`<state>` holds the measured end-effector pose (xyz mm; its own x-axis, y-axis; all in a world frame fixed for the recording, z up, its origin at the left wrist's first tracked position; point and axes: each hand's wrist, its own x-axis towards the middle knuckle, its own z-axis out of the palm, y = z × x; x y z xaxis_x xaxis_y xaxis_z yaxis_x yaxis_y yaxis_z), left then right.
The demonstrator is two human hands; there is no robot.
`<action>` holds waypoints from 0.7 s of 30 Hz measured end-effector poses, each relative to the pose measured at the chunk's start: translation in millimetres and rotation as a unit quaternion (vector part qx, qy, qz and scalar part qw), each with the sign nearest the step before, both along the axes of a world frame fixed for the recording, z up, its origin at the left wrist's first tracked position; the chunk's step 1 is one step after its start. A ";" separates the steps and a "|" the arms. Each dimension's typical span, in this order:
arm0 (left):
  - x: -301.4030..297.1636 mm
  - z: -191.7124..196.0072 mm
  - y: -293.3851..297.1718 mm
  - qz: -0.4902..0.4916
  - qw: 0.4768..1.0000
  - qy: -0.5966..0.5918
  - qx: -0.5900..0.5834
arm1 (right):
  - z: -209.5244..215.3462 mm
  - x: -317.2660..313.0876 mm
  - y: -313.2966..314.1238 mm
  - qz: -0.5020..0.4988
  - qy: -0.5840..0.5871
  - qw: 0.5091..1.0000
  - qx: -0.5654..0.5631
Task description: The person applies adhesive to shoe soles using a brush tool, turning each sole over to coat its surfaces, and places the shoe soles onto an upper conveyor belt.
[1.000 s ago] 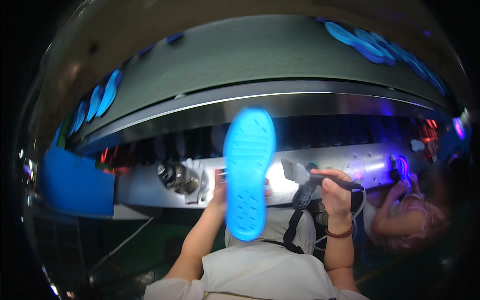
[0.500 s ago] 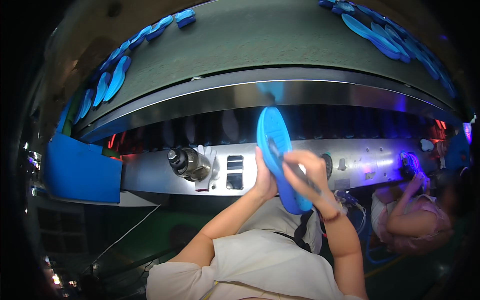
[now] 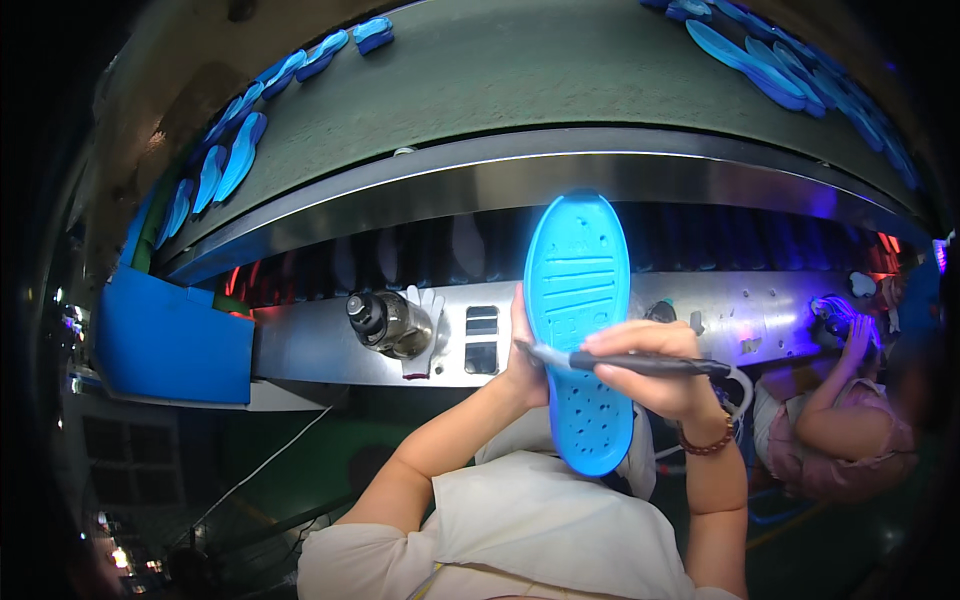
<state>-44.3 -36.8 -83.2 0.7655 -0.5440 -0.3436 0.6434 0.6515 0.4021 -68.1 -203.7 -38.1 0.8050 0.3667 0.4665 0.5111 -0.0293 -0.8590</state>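
Observation:
A bright blue shoe sole (image 3: 577, 262) stands upright in front of me, its grooved and dotted inner face toward me. My left hand (image 3: 527, 365) is closed on its left edge at the middle. Between the thumb and fingers of my right hand (image 3: 665, 372) is a slim black-handled brush (image 3: 603, 361) with a pale hose at its back end. The brush lies level across the sole's waist, and its tip points at the left edge beside my left thumb. Whether the bristles touch the sole I cannot tell.
Beyond a metal rail (image 3: 460, 170) runs a green conveyor belt (image 3: 500, 75), with blue soles (image 3: 240, 157) at left and more soles (image 3: 745, 65) at right. On the metal shelf (image 3: 300, 345) stand a bottle (image 3: 392, 322) and a white glove (image 3: 430, 308). A co-worker (image 3: 830, 430) sits at right.
The sole has turned from edgewise to face me, and sits slightly further right. The brush has swung from steep to level, its tip shifting from the upper face to the left edge.

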 end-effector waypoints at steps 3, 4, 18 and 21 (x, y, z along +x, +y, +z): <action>-0.4 0.7 -0.6 -0.006 0.999 -0.048 0.008 | 7.6 2.1 -13.9 -0.049 0.174 0.977 0.115; 0.8 3.1 -2.0 -0.033 0.997 -0.069 -0.008 | 5.5 7.3 -15.3 -0.088 0.146 0.983 0.071; 26.4 13.2 -4.4 0.123 0.967 -0.219 -0.040 | -7.3 -12.6 -32.2 0.061 0.021 0.997 0.048; 34.8 15.5 -3.6 0.163 0.963 -0.208 -0.047 | -10.5 -12.0 -30.9 -0.028 -0.034 0.999 -0.027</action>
